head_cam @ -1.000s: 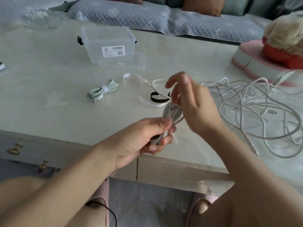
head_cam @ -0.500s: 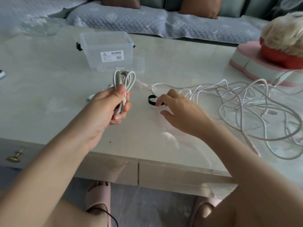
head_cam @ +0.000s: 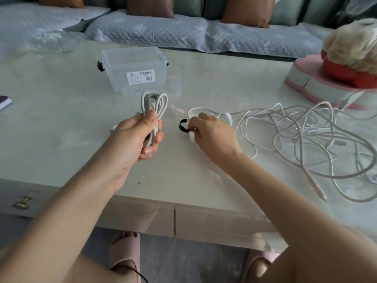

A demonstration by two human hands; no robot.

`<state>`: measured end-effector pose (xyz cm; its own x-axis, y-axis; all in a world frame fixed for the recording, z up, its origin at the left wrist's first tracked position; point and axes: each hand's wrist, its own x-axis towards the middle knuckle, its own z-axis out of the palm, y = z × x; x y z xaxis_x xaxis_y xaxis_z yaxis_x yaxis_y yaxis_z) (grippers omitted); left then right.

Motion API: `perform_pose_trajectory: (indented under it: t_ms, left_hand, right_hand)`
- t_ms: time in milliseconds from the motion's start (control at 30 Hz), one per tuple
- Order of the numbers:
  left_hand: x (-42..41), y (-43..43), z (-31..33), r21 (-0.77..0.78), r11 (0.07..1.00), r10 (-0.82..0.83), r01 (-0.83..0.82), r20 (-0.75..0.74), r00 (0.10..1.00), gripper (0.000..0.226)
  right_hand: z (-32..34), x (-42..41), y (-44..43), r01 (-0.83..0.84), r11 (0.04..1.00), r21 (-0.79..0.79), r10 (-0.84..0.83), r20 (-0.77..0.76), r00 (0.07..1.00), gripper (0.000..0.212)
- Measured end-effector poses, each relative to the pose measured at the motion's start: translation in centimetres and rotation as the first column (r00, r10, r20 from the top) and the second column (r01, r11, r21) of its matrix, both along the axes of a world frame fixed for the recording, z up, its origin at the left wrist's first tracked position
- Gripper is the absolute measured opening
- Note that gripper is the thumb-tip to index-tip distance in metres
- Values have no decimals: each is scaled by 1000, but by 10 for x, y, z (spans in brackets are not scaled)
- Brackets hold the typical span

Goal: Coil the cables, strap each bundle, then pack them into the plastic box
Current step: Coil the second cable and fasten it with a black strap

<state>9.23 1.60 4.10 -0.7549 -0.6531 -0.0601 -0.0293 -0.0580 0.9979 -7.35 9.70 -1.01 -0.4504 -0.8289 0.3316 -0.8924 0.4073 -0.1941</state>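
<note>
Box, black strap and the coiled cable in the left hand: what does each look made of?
The box: clear, glossy hard plastic; the table shows through its walls. The black strap, pinched by the right hand: matte and flexible, holding a curl, probably hook-and-loop fabric, unconfirmed. The coiled cable, gripped by the left hand: smooth off-white jacket, likely plastic.

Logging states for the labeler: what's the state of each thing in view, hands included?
left hand: grips the coiled cable
coiled cable: looped, no strap yet
right hand: pinches the black strap
black strap: curled open, unfastened
plastic box: lid off
loose cables: tangled on the table
</note>
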Motion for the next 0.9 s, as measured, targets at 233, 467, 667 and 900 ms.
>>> perform_pose_trajectory:
  t_ms: [233, 467, 667, 900]
  left_hand:
    - [-2, -1, 2, 7, 1000, 24, -24, -15, 1000, 29]
    - [-9, 4, 7, -4, 999, 37, -37, -18, 999, 29]
    - [-16, 11, 12, -34, 999, -33, 31, -51, 998, 28]
    - [-28, 27, 12, 180, 972, -134, 150, -98, 986, 23]
  right_hand:
    - [3, -2, -11, 111, 797, -593, 72, 277, 958, 5]
    - [62, -13, 8, 417, 525, -742, 351, 635, 688, 21]
    - [62, -16, 45, 451, 641, -621, 191, 698, 690, 22]
    - [60, -3, 58, 303, 864, -403, 50, 667, 743, 19]
